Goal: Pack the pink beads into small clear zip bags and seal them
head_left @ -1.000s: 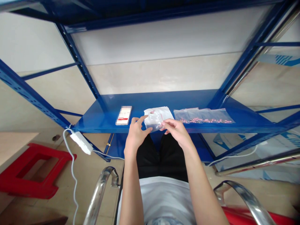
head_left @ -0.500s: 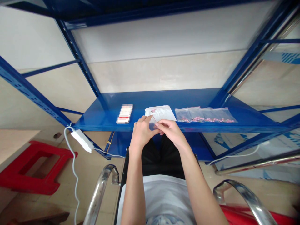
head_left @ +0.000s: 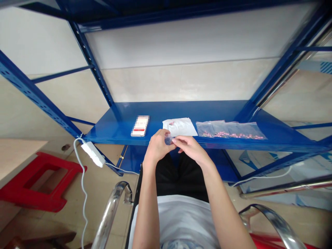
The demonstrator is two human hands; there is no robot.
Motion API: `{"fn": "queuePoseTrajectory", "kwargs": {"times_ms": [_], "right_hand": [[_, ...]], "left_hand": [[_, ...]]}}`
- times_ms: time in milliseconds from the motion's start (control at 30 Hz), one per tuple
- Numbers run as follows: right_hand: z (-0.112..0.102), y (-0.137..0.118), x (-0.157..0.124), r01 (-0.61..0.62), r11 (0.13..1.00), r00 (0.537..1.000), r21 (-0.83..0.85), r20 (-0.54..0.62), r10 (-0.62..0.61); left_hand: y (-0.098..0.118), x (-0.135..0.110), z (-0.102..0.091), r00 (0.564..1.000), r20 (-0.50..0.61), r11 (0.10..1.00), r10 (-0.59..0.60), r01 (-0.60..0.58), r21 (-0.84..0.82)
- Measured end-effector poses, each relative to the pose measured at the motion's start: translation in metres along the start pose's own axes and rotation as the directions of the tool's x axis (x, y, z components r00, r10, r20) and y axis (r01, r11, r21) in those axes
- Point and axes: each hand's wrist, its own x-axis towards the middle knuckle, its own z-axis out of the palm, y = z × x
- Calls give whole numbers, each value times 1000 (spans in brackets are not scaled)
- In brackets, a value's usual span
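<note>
Between my two hands, at the shelf's front edge, is a small clear plastic bag. My left hand curves around its left side, thumb and fingers closed on it. Fingertips of my right hand pinch the bag's right side. Just beyond the hands lies a white sheet with a few small pink pieces near its left corner. Several flat zip bags overlap in a row to the right, with small pink pieces along their lower edges. Whether the held bag contains anything is hard to make out.
On the blue shelf, a blurred white card-like item lies to the left. A white power strip hangs at the left post. A red stool stands lower left. Metal chair armrests flank my body.
The fingers have shifted slightly on the clear bag, which now shows more rounded between them. The whole view has moved a little; the items on the shelf stay in place.
</note>
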Motion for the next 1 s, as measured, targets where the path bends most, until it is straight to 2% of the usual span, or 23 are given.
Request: {"fn": "queuePoseTrajectory", "kwargs": {"times_ms": [133, 267, 333, 400, 467, 567, 633, 733, 867, 1000], "right_hand": [[-6, -2, -2, 4, 1000, 998, -19, 65, -3], [-24, -5, 7, 19, 1000, 989, -22, 149, -16], [-35, -5, 25, 35, 998, 995, -45, 91, -31], [-45, -5, 53, 83, 984, 995, -159, -45, -91], [-49, -3, 84, 111, 908, 974, -405, -137, -180], [-46, 2, 120, 74, 722, 974, -688, -105, -201], [-41, 6, 132, 51, 608, 983, -792, -69, -172], [-35, 13, 138, 36, 516, 988, -856, -48, -148], [-30, 20, 139, 22, 468, 989, -883, -49, -140], [-26, 23, 140, 54, 426, 989, -903, -10, -145]], "left_hand": [[-1, 0, -3, 999, 7, 999, -37, 38, -25], [-3, -1, -2, 997, -8, 995, -79, 79, -69], [-7, -1, -2, 995, -26, 992, -100, 97, -81], [-11, -1, -1, 991, -30, 989, -127, 124, -85], [-12, -1, -2, 988, -23, 985, -151, 148, -84], [-11, -1, -3, 985, -11, 983, -170, 169, -66], [-9, 0, -3, 985, -4, 984, -174, 173, -45], [-9, 0, 0, 989, -28, 989, -145, 145, -11], [-8, 1, 7, 993, -75, 995, -89, 92, 32], [-6, 1, 10, 989, -102, 994, -106, 109, 30]]}}
